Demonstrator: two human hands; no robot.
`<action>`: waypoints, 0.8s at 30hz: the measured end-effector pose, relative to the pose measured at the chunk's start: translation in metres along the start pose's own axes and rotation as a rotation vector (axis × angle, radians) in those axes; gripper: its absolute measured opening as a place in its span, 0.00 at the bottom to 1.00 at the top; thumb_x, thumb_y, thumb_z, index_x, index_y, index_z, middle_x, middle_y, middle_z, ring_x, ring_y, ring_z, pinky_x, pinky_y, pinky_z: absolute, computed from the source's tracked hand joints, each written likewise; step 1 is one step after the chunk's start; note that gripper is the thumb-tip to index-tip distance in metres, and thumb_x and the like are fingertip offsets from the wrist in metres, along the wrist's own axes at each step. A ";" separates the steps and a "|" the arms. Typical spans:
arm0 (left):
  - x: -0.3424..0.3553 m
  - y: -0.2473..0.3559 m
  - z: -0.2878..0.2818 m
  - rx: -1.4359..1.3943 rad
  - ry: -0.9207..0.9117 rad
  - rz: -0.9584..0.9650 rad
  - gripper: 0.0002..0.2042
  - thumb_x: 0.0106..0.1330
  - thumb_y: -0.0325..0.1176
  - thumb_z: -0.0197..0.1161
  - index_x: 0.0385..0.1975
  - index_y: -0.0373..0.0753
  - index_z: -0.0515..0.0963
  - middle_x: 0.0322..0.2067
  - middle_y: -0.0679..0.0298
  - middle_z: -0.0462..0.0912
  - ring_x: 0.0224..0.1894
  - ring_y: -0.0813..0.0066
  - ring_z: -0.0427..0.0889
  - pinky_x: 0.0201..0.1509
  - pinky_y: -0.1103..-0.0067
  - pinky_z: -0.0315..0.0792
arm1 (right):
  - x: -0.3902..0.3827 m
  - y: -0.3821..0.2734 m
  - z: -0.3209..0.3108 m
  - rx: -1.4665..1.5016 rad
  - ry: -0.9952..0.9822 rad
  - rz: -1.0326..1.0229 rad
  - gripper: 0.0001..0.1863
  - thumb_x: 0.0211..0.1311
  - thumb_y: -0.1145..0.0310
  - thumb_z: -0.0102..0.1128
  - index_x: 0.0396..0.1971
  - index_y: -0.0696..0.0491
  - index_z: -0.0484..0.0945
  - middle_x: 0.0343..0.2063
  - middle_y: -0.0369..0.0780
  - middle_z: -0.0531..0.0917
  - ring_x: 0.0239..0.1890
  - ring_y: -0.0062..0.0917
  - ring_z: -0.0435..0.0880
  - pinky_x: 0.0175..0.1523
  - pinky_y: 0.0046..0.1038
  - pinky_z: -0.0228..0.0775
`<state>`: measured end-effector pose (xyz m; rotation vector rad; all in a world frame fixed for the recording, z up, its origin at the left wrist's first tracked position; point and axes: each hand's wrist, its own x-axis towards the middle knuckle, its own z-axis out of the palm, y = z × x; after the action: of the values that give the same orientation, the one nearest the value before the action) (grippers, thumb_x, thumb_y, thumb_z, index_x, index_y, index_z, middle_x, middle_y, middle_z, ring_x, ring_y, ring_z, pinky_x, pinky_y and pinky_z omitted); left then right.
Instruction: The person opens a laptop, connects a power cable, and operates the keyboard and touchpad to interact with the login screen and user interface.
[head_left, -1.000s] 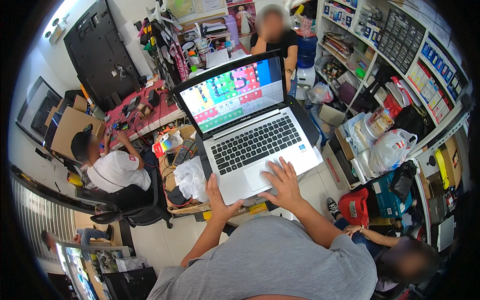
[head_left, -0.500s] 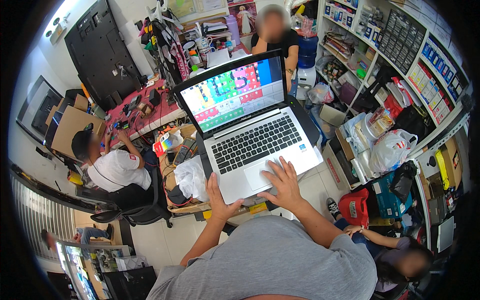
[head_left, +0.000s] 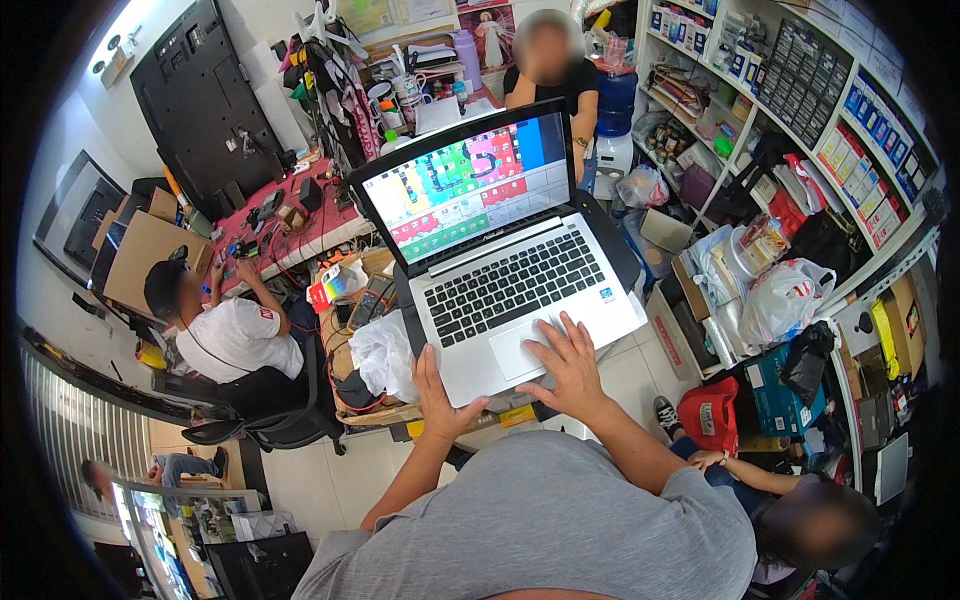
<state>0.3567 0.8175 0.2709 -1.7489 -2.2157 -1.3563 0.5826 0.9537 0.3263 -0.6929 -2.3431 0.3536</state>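
Note:
An open silver laptop (head_left: 460, 375) sits in front of me, tilted, with a colourful picture and rows of icons on its lit screen (head_left: 470, 170). My left hand (head_left: 437, 402) grips its front left corner, fingers along the side and thumb along the front edge. Over the touchpad (head_left: 512, 354) lies my right hand (head_left: 567, 372), fingers spread and fingertips on the pad and palm rest. Its thumb reaches to the front edge. The black keyboard (head_left: 510, 287) is in full view beyond both hands. Whatever supports the laptop is mostly hidden beneath it.
Left of the laptop are a white plastic bag (head_left: 380, 355) and a crowded bench. A person in white (head_left: 235, 340) works at a red-topped table (head_left: 330, 215). Another person (head_left: 550, 80) sits beyond the screen, a third (head_left: 800, 520) at lower right. Packed shelves (head_left: 745, 110) line the right.
The seated person at lower right has shifted their head slightly to the right. Both my hands and the laptop stay almost where they were.

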 end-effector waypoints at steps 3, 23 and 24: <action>0.001 0.001 -0.001 0.007 0.004 0.014 0.62 0.46 0.70 0.69 0.73 0.32 0.47 0.67 0.41 0.55 0.70 0.41 0.55 0.73 0.52 0.48 | 0.000 0.000 0.000 0.003 0.001 0.000 0.36 0.49 0.41 0.73 0.54 0.48 0.80 0.65 0.45 0.70 0.74 0.48 0.55 0.73 0.55 0.43; 0.000 0.001 0.000 -0.010 -0.006 -0.014 0.63 0.44 0.68 0.72 0.74 0.34 0.46 0.68 0.41 0.54 0.70 0.38 0.53 0.73 0.50 0.49 | 0.000 0.000 0.001 0.000 0.006 0.003 0.36 0.49 0.41 0.72 0.54 0.48 0.80 0.65 0.45 0.70 0.73 0.48 0.55 0.73 0.56 0.43; 0.000 0.001 0.000 -0.013 -0.003 -0.012 0.63 0.44 0.68 0.72 0.74 0.34 0.46 0.68 0.41 0.54 0.70 0.38 0.53 0.73 0.51 0.49 | 0.000 0.000 0.001 0.000 0.008 0.002 0.36 0.49 0.41 0.72 0.54 0.48 0.80 0.65 0.45 0.70 0.73 0.48 0.55 0.73 0.56 0.43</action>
<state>0.3573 0.8175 0.2712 -1.7462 -2.2277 -1.3743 0.5823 0.9537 0.3252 -0.6957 -2.3351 0.3509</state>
